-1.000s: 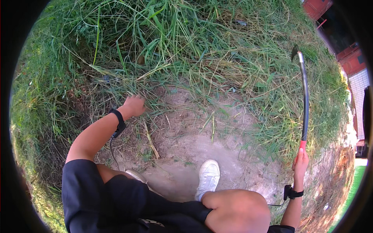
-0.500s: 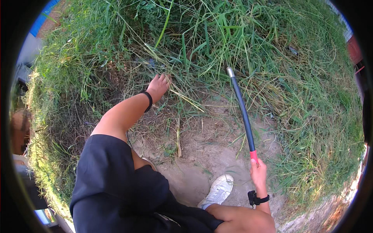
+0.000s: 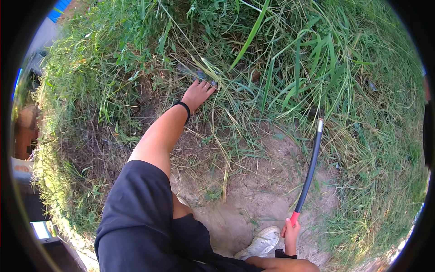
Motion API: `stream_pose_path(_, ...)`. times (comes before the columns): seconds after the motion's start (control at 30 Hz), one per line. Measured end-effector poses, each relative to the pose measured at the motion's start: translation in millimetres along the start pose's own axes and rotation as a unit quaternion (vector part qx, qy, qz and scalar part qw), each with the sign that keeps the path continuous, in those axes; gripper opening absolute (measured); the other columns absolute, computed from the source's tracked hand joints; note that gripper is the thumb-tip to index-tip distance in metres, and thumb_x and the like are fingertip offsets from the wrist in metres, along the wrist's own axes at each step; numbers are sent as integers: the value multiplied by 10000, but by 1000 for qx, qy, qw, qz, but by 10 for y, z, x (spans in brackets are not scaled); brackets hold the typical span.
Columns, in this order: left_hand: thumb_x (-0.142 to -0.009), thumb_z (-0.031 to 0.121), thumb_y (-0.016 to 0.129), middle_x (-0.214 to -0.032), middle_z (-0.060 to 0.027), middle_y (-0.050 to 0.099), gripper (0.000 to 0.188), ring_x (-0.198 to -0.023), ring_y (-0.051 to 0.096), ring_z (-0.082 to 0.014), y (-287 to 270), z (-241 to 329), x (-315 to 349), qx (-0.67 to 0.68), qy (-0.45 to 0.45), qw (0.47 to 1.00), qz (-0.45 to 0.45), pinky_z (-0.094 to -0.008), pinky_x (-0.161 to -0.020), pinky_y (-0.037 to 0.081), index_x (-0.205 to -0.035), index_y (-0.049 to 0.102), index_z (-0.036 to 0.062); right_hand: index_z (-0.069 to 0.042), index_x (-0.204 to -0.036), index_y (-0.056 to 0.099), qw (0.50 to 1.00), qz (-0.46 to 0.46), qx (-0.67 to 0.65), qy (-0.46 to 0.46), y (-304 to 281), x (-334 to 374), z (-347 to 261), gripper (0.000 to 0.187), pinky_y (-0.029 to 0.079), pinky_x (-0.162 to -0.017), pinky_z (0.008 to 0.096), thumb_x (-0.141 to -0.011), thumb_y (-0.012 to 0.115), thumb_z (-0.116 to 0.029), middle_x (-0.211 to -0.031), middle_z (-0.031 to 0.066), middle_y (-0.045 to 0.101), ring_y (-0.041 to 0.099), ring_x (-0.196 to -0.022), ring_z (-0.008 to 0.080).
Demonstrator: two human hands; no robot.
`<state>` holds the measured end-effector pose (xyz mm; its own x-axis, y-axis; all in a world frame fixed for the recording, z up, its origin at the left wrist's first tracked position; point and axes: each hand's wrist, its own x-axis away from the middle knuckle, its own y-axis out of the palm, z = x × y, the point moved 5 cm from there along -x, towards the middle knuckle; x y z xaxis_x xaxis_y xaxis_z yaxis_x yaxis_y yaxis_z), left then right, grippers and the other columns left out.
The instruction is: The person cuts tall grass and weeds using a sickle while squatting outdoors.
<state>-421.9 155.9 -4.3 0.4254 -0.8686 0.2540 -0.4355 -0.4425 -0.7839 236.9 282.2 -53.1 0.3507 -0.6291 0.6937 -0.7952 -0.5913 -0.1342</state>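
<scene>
My left hand (image 3: 198, 95) reaches forward into the grass, its fingers spread over cut, flattened stems. Pale stalks (image 3: 209, 69) lean just past the fingertips, and none is gripped. Low at the right, my right hand (image 3: 291, 232) is closed round the red grip of a long black-handled tool (image 3: 310, 170). The handle slants up and away to a silver collar (image 3: 320, 125) at the grass edge. What is fixed beyond the collar is hidden among the blades, so the kind of tool cannot be made out.
Tall green grass (image 3: 312, 54) stands ahead, with leafy weeds (image 3: 131, 45) at the left. Bare sandy soil (image 3: 253, 192) lies before my feet, strewn with loose straw. My white shoe (image 3: 263, 242) is close beside my right hand. Dry stems (image 3: 225, 181) lie on the soil.
My left hand has moved slightly right and forward in the picture, fingers spreading. My right hand has come lower, nearer my body, and the tool now tilts rightward, its collar lower. The view has shifted.
</scene>
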Motion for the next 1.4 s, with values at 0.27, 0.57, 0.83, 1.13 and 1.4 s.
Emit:
stream_pose_path(0.27,-897,140,619,-1572,-141,377,582,-1440,373,-309,-118,-308,-823,85,-111,986,92,-493,-1169,306,-1456,456,133,-64,-844,470,996,30,79,-28,-67,119,-269,225,350,-321,279,-982,613,-167,-504,20,492,447,-338,126)
stream_pose_path(0.57,-716,465,842,-1345,-100,619,875,-1327,487,-267,259,-366,-1064,151,-126,980,6,-457,-1114,296,-1432,481,113,-20,-843,568,968,98,209,-101,35,220,-575,163,428,-491,260,-860,724,-65,-622,1,536,518,-521,92)
stream_pose_path(0.83,-682,445,791,-1161,-105,686,466,-1206,569,-278,16,-626,-214,149,45,971,182,-431,-1059,393,-989,778,94,-29,-753,534,938,136,296,-122,219,178,-699,197,387,-549,300,-806,720,-62,-640,-24,472,433,-578,108)
stream_pose_path(1.13,-740,279,651,-792,-167,711,234,-810,698,-361,406,-1139,999,348,-121,910,192,-431,-1010,471,-825,741,80,-14,-797,581,890,90,344,-286,749,311,-1953,219,359,-551,271,-832,775,-109,-675,-45,451,392,-628,69)
stream_pose_path(1.4,-652,200,657,-829,-150,735,205,-900,699,-309,144,-1095,1175,370,-136,908,144,-393,-1039,435,-774,752,65,-7,-831,627,800,-43,474,-365,2416,574,-3714,271,391,-555,274,-839,789,-224,-646,-41,503,442,-610,65)
